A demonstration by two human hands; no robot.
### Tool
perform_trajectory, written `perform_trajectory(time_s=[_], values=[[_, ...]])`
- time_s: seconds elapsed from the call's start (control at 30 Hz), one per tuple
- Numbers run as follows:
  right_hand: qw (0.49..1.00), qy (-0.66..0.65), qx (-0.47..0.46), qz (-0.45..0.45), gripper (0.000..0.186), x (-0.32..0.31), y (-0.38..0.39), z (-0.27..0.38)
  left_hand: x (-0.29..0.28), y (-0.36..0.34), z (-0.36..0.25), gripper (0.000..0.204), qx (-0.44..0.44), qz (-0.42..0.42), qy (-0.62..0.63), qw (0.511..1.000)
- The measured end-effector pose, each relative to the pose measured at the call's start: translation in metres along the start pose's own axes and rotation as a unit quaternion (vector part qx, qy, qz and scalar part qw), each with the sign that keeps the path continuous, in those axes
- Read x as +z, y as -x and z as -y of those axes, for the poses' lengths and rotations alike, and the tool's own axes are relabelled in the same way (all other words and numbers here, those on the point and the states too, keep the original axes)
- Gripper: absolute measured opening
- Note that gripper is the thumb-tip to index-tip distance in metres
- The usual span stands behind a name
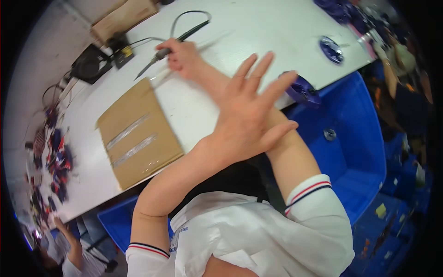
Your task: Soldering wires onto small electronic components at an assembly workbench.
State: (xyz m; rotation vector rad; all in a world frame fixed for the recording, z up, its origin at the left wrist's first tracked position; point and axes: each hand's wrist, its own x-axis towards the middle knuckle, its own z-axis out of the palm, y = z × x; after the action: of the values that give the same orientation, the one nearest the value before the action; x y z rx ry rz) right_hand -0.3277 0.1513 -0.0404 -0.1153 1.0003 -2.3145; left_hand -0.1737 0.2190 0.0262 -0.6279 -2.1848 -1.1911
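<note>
My right hand (183, 61) reaches across the white table (240, 34), gripping a soldering iron (194, 30) with a metal tip and a black cable. My left hand (244, 113) crosses over my right forearm, open with fingers spread. Its fingertips are at a purple plastic piece (307, 95) on the table's edge; whether they touch it I cannot tell. A cardboard sheet (134, 115) with two strips of clear tape lies left of my hands, near a short white stick (159, 75) below the iron.
A black device (90, 64) and a cardboard box (122, 18) stand at the back left. A blue oval part (331, 49) lies at the right. Blue bins (360, 138) flank me. Piles of parts (57, 157) line the left. Other people (74, 258) sit lower left and upper right.
</note>
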Motion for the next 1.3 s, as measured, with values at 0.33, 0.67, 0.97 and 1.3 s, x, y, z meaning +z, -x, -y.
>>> perform_trajectory(time_s=[0.33,0.67,0.97,1.3], values=[[0.995,-0.091,0.038,-0.031,0.015,-0.012,0.007,0.014,0.147,-0.042,0.046,0.048,0.127,0.307,-0.245,0.911],[0.992,-0.095,0.006,-0.081,0.022,-0.014,-0.002,0.013,0.011,-0.038,0.009,0.027,-0.367,0.033,0.352,0.860],[0.995,-0.085,-0.011,-0.044,0.023,-0.017,0.002,0.012,-0.156,0.087,0.028,0.032,-0.510,-0.301,0.287,0.753],[1.000,-0.012,0.002,-0.029,0.036,0.040,0.027,-0.001,-0.177,0.150,0.053,0.085,-0.320,-0.038,-0.364,0.874]])
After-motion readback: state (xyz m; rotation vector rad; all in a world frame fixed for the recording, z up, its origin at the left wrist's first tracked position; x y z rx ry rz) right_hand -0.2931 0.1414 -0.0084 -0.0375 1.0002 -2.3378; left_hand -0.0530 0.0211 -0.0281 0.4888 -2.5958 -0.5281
